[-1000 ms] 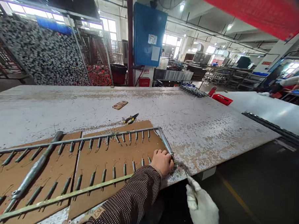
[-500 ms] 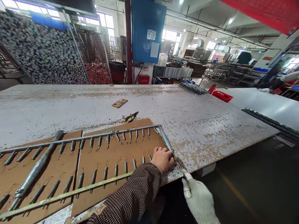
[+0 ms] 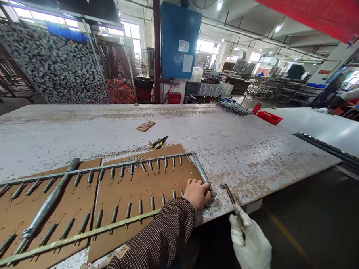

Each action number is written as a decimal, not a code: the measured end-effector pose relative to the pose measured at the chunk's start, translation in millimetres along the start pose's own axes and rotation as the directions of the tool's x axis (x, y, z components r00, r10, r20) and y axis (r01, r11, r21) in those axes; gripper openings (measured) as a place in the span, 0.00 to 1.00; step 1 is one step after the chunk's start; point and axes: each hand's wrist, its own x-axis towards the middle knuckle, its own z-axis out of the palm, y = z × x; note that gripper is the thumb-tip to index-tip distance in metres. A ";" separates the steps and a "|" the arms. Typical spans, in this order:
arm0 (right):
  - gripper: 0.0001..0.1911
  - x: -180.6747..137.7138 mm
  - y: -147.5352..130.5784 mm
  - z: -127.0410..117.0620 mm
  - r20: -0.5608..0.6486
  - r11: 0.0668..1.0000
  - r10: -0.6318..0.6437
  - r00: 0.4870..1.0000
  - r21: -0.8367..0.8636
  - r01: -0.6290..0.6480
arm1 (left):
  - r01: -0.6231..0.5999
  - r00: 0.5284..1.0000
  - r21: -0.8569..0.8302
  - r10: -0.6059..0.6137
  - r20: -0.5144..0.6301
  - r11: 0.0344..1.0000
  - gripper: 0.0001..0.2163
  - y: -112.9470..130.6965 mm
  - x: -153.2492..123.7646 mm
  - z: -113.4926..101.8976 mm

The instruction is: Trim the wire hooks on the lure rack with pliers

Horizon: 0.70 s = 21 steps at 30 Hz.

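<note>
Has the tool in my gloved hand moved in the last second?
Yes: the metal tool in the right hand swung right, away from the metal frame corner by the left hand.

The right hand (image 3: 251, 244) wears a white knitted cloth glove, matt and nubbly, closed round a thin tool (image 3: 229, 192) of dull grey metal. The left hand (image 3: 198, 193) is bare, its sleeve (image 3: 163, 238) a woven checked cloth in brown and cream. Under its curled fingers (image 3: 204, 189) runs a frame (image 3: 199, 169) of metal with a flat grey-green coat and no shine. Just left of the fingers lies brown cardboard (image 3: 134, 184), matt and fibrous. Beyond the fingertips the table (image 3: 242, 147) shows white paint, chipped, speckled and rough
</note>
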 end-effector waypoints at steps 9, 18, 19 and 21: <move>0.24 -2.2 17.9 4.5 0.032 1.000 0.004 0.999 -0.014 -0.004 | -0.064 0.997 0.017 0.064 0.034 0.998 0.12 0.0 2.7 -2.4; 0.25 -8.1 11.2 24.0 0.079 0.992 -0.121 0.990 -0.028 0.124 | -0.080 0.997 0.068 0.079 0.004 0.994 0.12 1.4 1.8 0.7; 0.25 -10.4 12.4 25.2 0.089 0.993 -0.118 0.989 -0.014 0.119 | -0.082 0.997 0.074 0.082 -0.004 0.994 0.12 1.6 1.0 0.5; 0.25 -14.6 14.9 26.3 0.114 0.994 -0.107 0.988 0.025 0.104 | -0.085 0.996 0.071 0.086 -0.017 0.994 0.12 1.5 -1.4 0.1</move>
